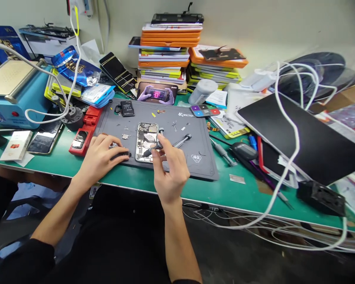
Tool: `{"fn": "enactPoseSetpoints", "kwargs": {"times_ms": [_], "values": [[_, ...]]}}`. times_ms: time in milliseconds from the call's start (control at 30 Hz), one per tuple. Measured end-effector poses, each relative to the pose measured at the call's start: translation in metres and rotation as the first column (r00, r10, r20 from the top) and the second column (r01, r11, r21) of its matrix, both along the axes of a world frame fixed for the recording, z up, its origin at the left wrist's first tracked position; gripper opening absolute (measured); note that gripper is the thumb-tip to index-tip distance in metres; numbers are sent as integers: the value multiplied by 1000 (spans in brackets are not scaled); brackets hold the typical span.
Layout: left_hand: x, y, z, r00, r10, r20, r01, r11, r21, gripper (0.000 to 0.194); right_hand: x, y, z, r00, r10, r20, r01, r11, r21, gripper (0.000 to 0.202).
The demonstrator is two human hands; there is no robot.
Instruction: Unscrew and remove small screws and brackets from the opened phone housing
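Observation:
An opened phone body (147,138) with its inner parts showing lies on the grey mat (195,134). My right hand (171,169) pinches a dark, slim tool (149,151), whose tip points at the lower part of the phone. Left of the phone, my left hand (104,157) has its fingers on a small dark part (124,154) at the mat's front edge. Just right of the phone, a screwdriver (182,141) rests on the mat. A black battery (127,108) is near the mat's back left, and a small metal piece (125,136) lies nearer.
Behind the mat a phone (156,93) displays a picture, with stacked orange and yellow cases (170,37) beyond. A red holder (84,134) and blue machine (20,106) stand left. Right are a black panel (307,138), a tweezer-like purple tool (266,177) and a looping white cable (294,130).

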State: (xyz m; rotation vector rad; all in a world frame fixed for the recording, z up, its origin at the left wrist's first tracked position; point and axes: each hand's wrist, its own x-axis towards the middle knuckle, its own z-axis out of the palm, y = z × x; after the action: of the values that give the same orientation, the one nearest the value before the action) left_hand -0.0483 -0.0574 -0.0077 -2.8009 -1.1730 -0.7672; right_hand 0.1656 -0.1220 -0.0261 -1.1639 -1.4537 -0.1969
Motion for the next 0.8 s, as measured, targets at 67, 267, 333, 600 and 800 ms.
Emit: {"fn": "enactPoseSetpoints", "kwargs": {"times_ms": [67,267,333,600,800], "values": [[1,0,0,1000,6,-14,-6,1000,14,22,0,0,0,1000,1,10,-1,1000,8,64],[2,-9,4,998,-5,-58,12,992,127,23,0,2,1,1000,-11,12,11,1000,4,62],[1,-12,4,998,-5,-59,14,987,158,21,0,2,1,1000,-19,25,19,1000,1,61],[9,-24,5,998,69,-10,-68,994,85,20,-2,2,-3,999,11,-38,-12,1000,-10,62],[41,-23,7,1000,-1,19,0,998,59,24,10,4,5,853,-183,-489,248,966,70,43]]}}
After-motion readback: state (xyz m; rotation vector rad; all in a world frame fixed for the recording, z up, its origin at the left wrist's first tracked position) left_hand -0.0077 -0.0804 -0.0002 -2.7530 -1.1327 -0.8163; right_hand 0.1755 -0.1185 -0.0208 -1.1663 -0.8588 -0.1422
